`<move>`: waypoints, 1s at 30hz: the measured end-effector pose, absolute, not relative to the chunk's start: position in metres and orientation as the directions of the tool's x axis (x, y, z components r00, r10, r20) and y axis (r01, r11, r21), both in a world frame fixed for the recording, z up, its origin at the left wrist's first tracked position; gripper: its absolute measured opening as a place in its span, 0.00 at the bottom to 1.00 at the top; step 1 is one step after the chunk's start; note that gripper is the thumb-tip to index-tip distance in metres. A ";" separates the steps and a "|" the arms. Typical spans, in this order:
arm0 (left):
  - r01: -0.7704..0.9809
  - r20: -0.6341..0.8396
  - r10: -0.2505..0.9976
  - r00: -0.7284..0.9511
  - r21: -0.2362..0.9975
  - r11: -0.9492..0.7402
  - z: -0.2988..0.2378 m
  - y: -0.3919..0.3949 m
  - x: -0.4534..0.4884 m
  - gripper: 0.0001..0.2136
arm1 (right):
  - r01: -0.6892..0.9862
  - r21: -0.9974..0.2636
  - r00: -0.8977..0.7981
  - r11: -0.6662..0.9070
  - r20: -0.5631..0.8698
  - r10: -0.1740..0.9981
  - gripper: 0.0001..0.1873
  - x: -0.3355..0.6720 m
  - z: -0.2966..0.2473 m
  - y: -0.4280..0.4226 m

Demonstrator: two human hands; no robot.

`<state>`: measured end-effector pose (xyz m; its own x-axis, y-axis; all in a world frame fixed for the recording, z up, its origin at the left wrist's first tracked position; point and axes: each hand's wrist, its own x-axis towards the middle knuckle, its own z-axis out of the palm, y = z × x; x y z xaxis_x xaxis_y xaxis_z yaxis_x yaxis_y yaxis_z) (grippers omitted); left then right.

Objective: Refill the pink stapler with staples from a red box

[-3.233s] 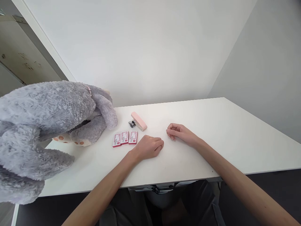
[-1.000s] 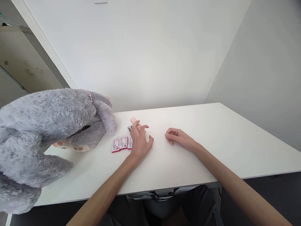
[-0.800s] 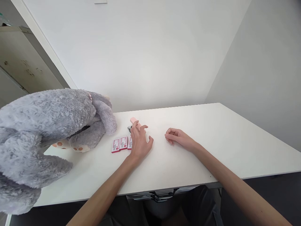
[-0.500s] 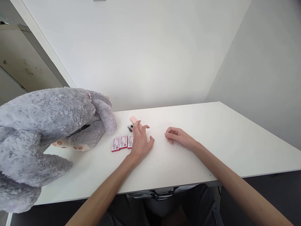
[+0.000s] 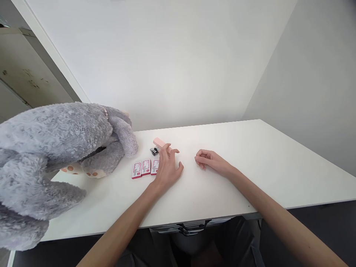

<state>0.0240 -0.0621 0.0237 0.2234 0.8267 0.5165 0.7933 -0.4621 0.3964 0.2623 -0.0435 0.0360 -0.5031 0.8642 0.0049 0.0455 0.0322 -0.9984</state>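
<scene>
My left hand is stretched forward over the white table, fingers spread and open, its tips touching or just over a pink stapler. The hand covers part of the rightmost of three small red-and-white staple boxes lying in a row. My right hand rests on the table to the right, fingers loosely curled inward, with nothing visible in it.
A big grey plush toy lies along the left of the table, its paws close to the staple boxes. White walls meet in a corner behind the table. The table's front edge runs just under my forearms.
Since 3.2 s ago my left hand opened from a loose fist and reached forward to the stapler. In the last second it crept slightly further. The right hand stayed put.
</scene>
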 end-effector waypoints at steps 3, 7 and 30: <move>0.799 0.507 0.830 0.234 0.386 -0.461 0.023 -0.062 0.024 0.17 | 0.038 -0.999 -0.504 0.030 0.007 0.864 0.17 0.262 0.036 -0.043; 0.795 0.514 0.820 0.252 0.374 -0.479 0.024 -0.062 0.024 0.17 | 0.025 -0.999 -0.503 0.028 0.012 0.864 0.18 0.262 0.036 -0.043; 0.603 0.474 0.647 0.597 0.266 -0.752 0.036 -0.073 0.026 0.19 | 0.067 -0.996 -0.499 0.054 0.013 0.867 0.18 0.263 0.036 -0.043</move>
<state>0.0260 -0.0729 0.0362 0.5973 0.6470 0.4740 0.6031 -0.7519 0.2663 0.2629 -0.0427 0.0361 -0.4989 0.8666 0.0133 0.0668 0.0537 -0.9963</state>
